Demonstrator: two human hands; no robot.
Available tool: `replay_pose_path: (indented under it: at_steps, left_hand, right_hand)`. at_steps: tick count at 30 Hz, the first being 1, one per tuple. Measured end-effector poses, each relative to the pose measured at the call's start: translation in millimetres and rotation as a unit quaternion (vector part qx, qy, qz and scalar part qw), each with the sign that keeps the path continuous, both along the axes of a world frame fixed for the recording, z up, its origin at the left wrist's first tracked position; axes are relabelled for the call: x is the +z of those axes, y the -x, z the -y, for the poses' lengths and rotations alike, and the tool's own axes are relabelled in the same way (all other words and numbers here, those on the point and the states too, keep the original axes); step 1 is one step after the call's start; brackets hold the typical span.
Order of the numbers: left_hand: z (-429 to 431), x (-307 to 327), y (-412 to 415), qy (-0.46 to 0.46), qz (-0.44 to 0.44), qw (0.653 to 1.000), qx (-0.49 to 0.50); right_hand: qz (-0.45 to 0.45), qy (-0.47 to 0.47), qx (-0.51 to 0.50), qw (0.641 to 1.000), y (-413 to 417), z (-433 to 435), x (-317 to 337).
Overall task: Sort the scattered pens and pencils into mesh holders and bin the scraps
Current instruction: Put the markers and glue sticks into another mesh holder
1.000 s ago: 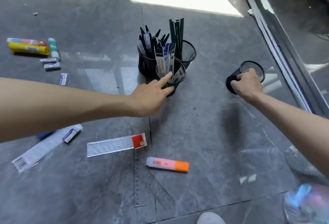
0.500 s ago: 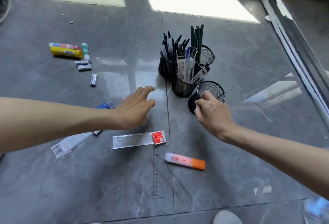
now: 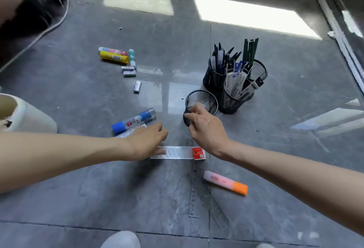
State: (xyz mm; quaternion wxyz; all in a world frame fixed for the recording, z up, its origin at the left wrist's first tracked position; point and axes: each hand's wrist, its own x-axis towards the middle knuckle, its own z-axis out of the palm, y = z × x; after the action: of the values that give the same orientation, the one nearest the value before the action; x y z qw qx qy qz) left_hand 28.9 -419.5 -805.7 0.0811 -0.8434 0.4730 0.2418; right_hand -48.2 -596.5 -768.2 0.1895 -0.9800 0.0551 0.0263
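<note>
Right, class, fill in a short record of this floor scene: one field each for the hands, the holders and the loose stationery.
left hand: on the left end of the ruler, grip unclear
right hand: pinches the rim of the empty mesh holder
filled holders: three, clustered; pen holder, pencil holder, packet holder
loose stationery: orange highlighter, blue glue stick, yellow glue stick
surface: grey tiled floor
</note>
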Motion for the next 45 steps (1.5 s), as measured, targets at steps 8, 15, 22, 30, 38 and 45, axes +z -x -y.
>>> replay_pose_path:
  at_steps: [8, 15, 22, 30, 38, 45]
  left_hand:
    - [6, -17, 14, -0.024, -0.065, 0.994, 0.091]
    - [14, -21, 12, -0.018, -0.091, 0.988, 0.125]
    - [5, -13, 15, 0.028, -0.152, 0.97, 0.186]
    - [-4, -16, 23, 0.032, -0.124, 0.966, 0.225]
    - [-8, -20, 35, 0.099, -0.084, 0.971, 0.199]
    - [1, -20, 40, 0.093, -0.03, 0.975, 0.199]
  right_hand:
    - [0.049, -0.05, -0.003, 0.998, -8, -10, -14]
    - [0.129, -0.033, 0.028, 0.991, 24, 7, -33]
    - [-0.015, 0.006, 0.057, 0.998, 39, 4, -54]
    - [-0.311, 0.176, 0.037, 0.933, 54, -6, -42]
    - [-0.209, -0.064, -0.091, 0.972, 69, -14, -48]
    - [-0.201, -0.174, -0.095, 0.959, 72, -7, -37]
